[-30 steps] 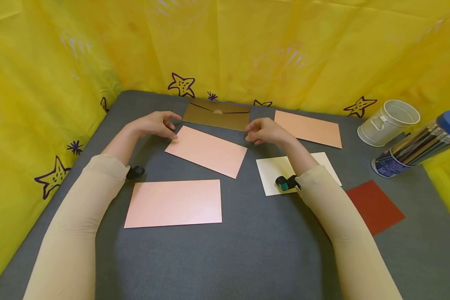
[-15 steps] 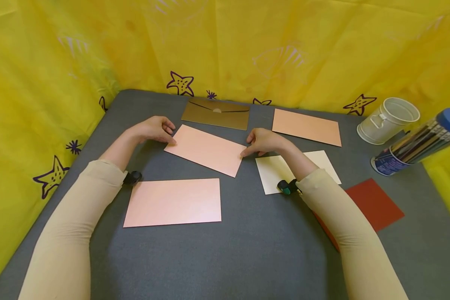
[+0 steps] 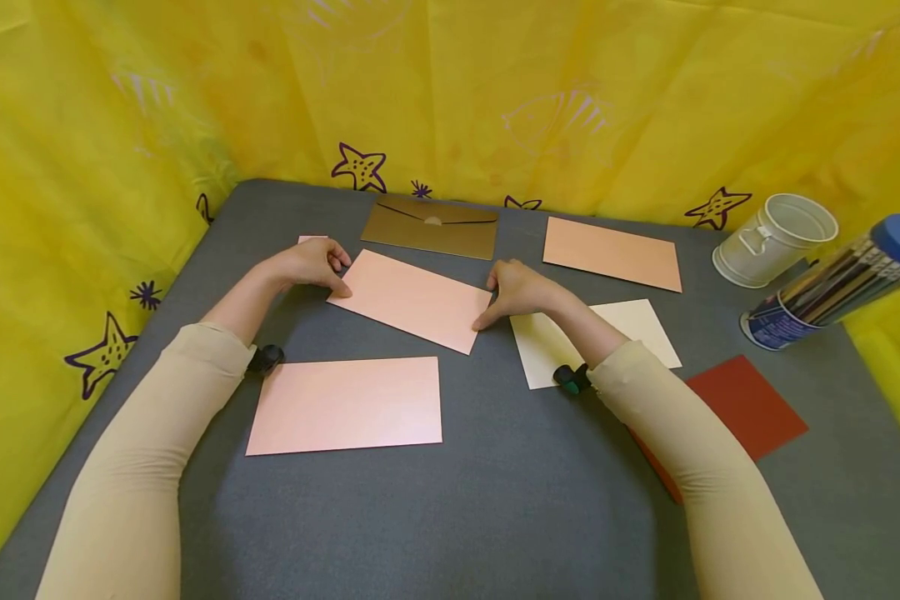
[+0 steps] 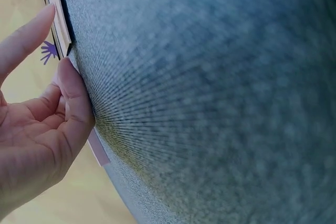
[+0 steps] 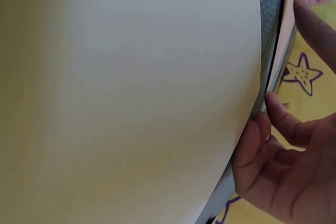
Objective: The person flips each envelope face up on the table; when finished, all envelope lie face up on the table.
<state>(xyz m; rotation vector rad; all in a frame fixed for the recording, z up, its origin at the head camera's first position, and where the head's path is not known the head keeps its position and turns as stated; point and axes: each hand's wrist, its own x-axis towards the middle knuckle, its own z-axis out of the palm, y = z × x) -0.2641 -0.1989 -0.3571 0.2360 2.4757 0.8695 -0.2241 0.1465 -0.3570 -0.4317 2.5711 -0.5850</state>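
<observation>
Pink card — fingers (now) nearer

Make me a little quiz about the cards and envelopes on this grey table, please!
1. True or false: both hands touch the tilted pink card in the middle.
2. Which thing lies just behind that card? A) gold envelope B) red card C) white cup
3. Fill in: the right forearm lies over the ___ card.

Key
1. True: the left hand is at its left end, the right hand at its right end.
2. A
3. cream
</observation>
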